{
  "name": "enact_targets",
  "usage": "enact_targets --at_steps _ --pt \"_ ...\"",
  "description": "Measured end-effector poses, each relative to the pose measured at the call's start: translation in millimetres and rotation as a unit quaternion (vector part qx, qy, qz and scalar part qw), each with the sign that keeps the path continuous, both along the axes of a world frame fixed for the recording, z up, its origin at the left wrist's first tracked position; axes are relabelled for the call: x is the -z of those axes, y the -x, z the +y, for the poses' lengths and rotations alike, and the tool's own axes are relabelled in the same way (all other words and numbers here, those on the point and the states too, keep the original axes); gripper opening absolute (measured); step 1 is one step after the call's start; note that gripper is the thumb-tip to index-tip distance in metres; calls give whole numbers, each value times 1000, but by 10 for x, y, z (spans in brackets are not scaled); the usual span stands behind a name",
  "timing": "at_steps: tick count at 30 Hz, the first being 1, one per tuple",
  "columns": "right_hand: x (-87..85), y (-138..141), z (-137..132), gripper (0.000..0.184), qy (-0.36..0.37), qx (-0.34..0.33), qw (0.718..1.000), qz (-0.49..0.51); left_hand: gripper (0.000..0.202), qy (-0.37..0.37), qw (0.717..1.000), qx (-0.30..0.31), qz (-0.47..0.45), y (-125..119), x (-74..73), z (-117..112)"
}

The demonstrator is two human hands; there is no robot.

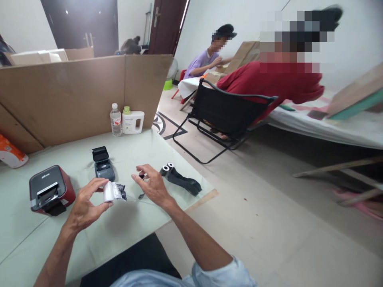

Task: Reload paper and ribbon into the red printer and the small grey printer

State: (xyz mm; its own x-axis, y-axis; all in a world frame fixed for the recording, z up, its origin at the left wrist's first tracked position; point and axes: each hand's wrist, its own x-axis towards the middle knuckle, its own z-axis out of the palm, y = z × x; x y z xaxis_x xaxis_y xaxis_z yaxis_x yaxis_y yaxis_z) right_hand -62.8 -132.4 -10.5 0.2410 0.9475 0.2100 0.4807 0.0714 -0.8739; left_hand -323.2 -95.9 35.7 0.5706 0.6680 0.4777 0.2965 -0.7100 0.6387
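Note:
My left hand [86, 203] grips a small white paper roll [109, 192] between thumb and fingers. Torn, crumpled silver-and-black wrapping [120, 191] sticks out from the roll's right end. My right hand [152, 185] hovers over the table to the right of it, fingers curved and thumb apart. A dark scrap [141, 176] shows between its thumb and fingers; whether they touch it I cannot tell. Behind the left hand stands a small dark grey printer [105, 170] with its lid raised. Beyond the right hand lie paper rolls [165, 168] with black wrapping [183, 180].
A red-and-black printer [54, 189] sits at the left. Along the cardboard screen [80, 99] stand a water bottle [115, 120] and a white jug [133, 122]; an orange packet [12, 151] lies far left. Two people sit at another table, one on a black folding chair [227, 109].

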Motion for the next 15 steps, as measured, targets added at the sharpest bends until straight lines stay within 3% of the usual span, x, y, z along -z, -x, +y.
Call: enact_targets --at_steps 2,5,7,9,11,15 --pt "-29 169 -38 48 16 -90 979 180 49 3 1000 -7 -20 -38 2 4" --pt "-37 413 -64 63 100 -211 889 394 49 -2 999 -5 -40 -97 2 4" --pt "-28 536 -62 65 138 -249 828 482 48 -14 999 0 -41 -126 0 -1" --pt "-19 616 -55 61 153 -249 796 530 47 -33 999 2 -32 -136 -1 -5" --pt "-19 659 -46 57 153 -227 794 543 48 -54 998 5 -18 -121 0 -8" --pt "-43 665 -35 50 141 -178 827 514 50 -86 996 12 14 -53 -2 -14"
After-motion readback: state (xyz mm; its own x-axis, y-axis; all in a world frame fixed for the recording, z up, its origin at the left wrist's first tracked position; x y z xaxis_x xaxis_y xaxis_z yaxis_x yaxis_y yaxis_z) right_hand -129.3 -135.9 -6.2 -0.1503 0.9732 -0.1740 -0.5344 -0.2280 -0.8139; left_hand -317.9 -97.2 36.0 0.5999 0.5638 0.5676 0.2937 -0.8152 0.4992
